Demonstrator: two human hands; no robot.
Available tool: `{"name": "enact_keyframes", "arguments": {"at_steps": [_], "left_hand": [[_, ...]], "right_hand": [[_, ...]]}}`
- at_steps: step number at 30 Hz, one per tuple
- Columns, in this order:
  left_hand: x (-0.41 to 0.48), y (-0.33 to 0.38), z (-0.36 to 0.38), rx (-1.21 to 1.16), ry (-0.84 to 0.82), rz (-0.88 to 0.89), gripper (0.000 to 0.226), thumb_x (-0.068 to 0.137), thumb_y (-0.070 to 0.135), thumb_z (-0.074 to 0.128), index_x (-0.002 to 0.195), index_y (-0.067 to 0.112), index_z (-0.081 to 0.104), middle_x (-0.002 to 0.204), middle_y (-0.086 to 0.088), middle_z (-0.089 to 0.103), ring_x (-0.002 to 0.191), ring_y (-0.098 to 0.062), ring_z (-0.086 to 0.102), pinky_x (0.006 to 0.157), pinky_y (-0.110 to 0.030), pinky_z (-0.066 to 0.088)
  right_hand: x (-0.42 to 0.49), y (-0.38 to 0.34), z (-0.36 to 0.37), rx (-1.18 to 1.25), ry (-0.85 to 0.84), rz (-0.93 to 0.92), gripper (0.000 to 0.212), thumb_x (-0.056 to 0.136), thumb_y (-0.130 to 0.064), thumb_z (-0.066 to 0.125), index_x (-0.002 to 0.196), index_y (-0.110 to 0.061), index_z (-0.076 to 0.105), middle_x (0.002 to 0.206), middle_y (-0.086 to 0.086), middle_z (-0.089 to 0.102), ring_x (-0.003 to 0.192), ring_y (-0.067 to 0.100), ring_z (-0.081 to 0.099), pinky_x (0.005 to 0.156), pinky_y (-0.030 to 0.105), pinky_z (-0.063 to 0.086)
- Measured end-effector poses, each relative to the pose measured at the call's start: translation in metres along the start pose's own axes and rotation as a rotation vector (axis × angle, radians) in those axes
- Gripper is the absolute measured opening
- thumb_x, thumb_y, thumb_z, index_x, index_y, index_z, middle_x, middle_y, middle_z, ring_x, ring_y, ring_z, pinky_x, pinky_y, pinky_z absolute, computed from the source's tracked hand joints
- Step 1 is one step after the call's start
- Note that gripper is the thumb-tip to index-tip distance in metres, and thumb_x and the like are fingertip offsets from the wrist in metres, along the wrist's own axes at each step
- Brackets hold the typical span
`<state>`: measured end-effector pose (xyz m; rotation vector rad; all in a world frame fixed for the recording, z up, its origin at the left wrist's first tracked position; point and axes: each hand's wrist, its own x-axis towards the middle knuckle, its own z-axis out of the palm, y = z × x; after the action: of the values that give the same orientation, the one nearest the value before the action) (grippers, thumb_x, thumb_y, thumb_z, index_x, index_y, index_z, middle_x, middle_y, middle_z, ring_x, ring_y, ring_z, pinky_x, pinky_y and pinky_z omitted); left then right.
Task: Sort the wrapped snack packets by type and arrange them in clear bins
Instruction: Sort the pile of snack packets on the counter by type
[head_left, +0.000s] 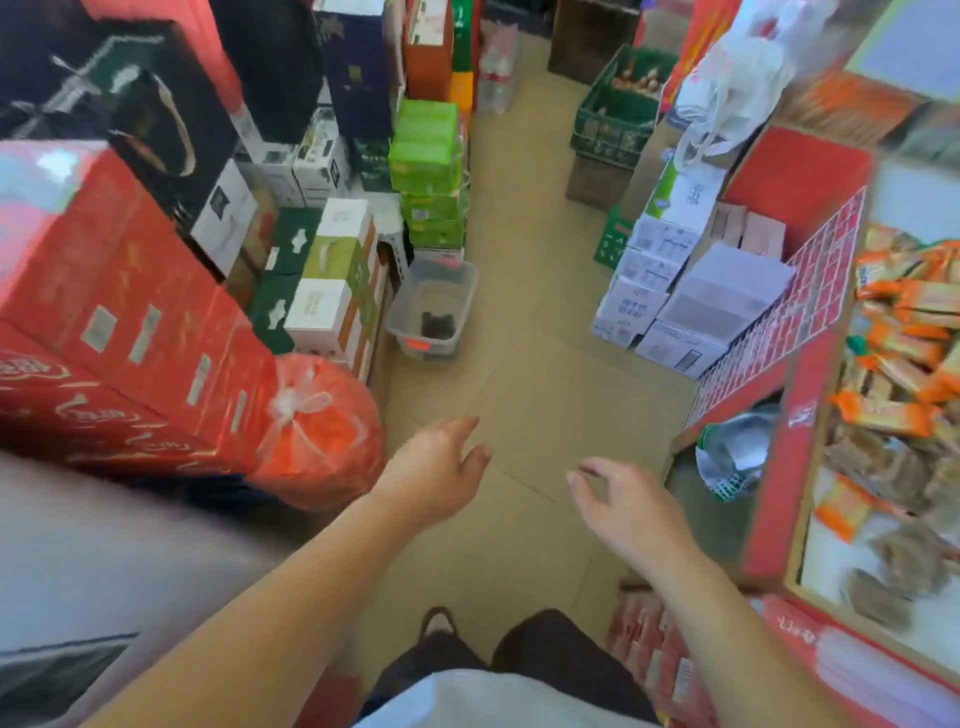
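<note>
A clear plastic bin (457, 280) stands on the floor ahead, against stacked boxes, with a few dark packets in its bottom. Orange and brown wrapped snack packets (904, 374) lie heaped in a red display stand (789, 457) at the right. My left hand (441, 467) and my right hand (623, 509) hang over the floor in the aisle, fingers relaxed and spread, holding nothing. Both are well short of the bin and left of the packets. The view is blurred by motion.
Red cartons (119, 332) and a tied orange bag (322, 431) crowd the left. White and green boxes (426, 171) line the aisle. White cartons (675, 301) and a green crate (618, 109) stand at the right. Tan floor (530, 322) runs down the middle.
</note>
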<state>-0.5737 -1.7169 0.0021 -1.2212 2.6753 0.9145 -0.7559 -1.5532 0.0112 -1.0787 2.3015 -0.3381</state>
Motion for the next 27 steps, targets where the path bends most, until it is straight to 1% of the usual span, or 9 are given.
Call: {"name": "enact_keyframes", "arguments": {"at_steps": [2, 6, 9, 12, 14, 16, 20, 23, 27], "left_hand": [[0.044, 0.017, -0.007, 0.024, -0.036, 0.066, 0.057, 0.106, 0.044, 0.047, 0.155, 0.016, 0.042, 0.152, -0.004, 0.052, 0.139, -0.025, 0.048, 0.112, -0.033, 0.039], [0.137, 0.062, -0.011, 0.042, -0.109, 0.158, 0.058, 0.106, 0.044, 0.046, 0.156, 0.017, 0.040, 0.154, -0.003, 0.049, 0.140, -0.025, 0.048, 0.112, -0.035, 0.041], [0.209, 0.100, -0.005, 0.059, -0.143, 0.208, 0.057, 0.106, 0.045, 0.047, 0.156, 0.018, 0.040, 0.153, -0.002, 0.050, 0.137, -0.024, 0.050, 0.110, -0.035, 0.043], [0.275, 0.139, -0.006, 0.059, -0.177, 0.214, 0.057, 0.105, 0.046, 0.047, 0.156, 0.019, 0.041, 0.153, -0.001, 0.050, 0.136, -0.026, 0.051, 0.109, -0.039, 0.045], [0.315, 0.160, -0.010, 0.072, -0.189, 0.233, 0.056, 0.105, 0.047, 0.047, 0.154, 0.019, 0.042, 0.151, -0.001, 0.052, 0.132, -0.028, 0.054, 0.106, -0.040, 0.047], [0.353, 0.177, -0.018, 0.090, -0.199, 0.232, 0.056, 0.105, 0.047, 0.047, 0.154, 0.020, 0.043, 0.149, -0.001, 0.054, 0.127, -0.028, 0.058, 0.102, -0.042, 0.049], [0.429, 0.203, -0.033, 0.116, -0.183, 0.225, 0.054, 0.105, 0.046, 0.047, 0.151, 0.019, 0.044, 0.141, -0.001, 0.057, 0.110, -0.026, 0.064, 0.093, -0.043, 0.053], [0.497, 0.224, -0.044, 0.118, -0.184, 0.242, 0.053, 0.105, 0.044, 0.049, 0.151, 0.019, 0.045, 0.141, -0.003, 0.057, 0.121, -0.028, 0.060, 0.095, -0.043, 0.053], [0.587, 0.258, -0.056, 0.122, -0.196, 0.324, 0.050, 0.105, 0.041, 0.050, 0.149, 0.017, 0.047, 0.139, -0.006, 0.058, 0.121, -0.031, 0.060, 0.095, -0.044, 0.052]], "right_hand": [[0.024, 0.008, -0.017, 0.048, 0.042, 0.050, 0.047, 0.102, -0.051, 0.049, 0.136, -0.023, 0.063, 0.137, -0.006, 0.064, 0.126, 0.015, 0.057, 0.090, 0.024, 0.041], [0.084, 0.037, -0.051, 0.133, 0.105, 0.143, 0.046, 0.101, -0.048, 0.052, 0.134, -0.019, 0.065, 0.136, -0.004, 0.065, 0.125, 0.015, 0.058, 0.100, 0.028, 0.045], [0.135, 0.067, -0.080, 0.155, 0.122, 0.174, 0.046, 0.101, -0.046, 0.053, 0.137, -0.020, 0.064, 0.136, -0.007, 0.064, 0.125, 0.013, 0.059, 0.101, 0.028, 0.045], [0.188, 0.093, -0.119, 0.171, 0.110, 0.196, 0.046, 0.101, -0.048, 0.053, 0.136, -0.021, 0.064, 0.125, -0.007, 0.071, 0.111, 0.012, 0.066, 0.096, 0.033, 0.052], [0.220, 0.108, -0.145, 0.178, 0.107, 0.209, 0.045, 0.100, -0.047, 0.054, 0.135, -0.021, 0.065, 0.118, -0.006, 0.073, 0.100, 0.012, 0.069, 0.090, 0.035, 0.055], [0.250, 0.121, -0.170, 0.178, 0.101, 0.226, 0.045, 0.101, -0.046, 0.054, 0.136, -0.021, 0.064, 0.121, -0.005, 0.073, 0.102, 0.015, 0.070, 0.092, 0.037, 0.056], [0.306, 0.139, -0.215, 0.179, 0.120, 0.274, 0.040, 0.101, -0.046, 0.052, 0.129, -0.022, 0.069, 0.109, 0.001, 0.076, 0.101, 0.025, 0.071, 0.089, 0.040, 0.057], [0.353, 0.152, -0.243, 0.205, 0.137, 0.314, 0.040, 0.101, -0.047, 0.052, 0.130, -0.024, 0.067, 0.106, 0.002, 0.077, 0.098, 0.026, 0.072, 0.087, 0.041, 0.057], [0.411, 0.167, -0.276, 0.254, 0.169, 0.348, 0.045, 0.102, -0.046, 0.051, 0.139, -0.022, 0.060, 0.116, -0.003, 0.073, 0.101, 0.026, 0.072, 0.093, 0.042, 0.056]]}}
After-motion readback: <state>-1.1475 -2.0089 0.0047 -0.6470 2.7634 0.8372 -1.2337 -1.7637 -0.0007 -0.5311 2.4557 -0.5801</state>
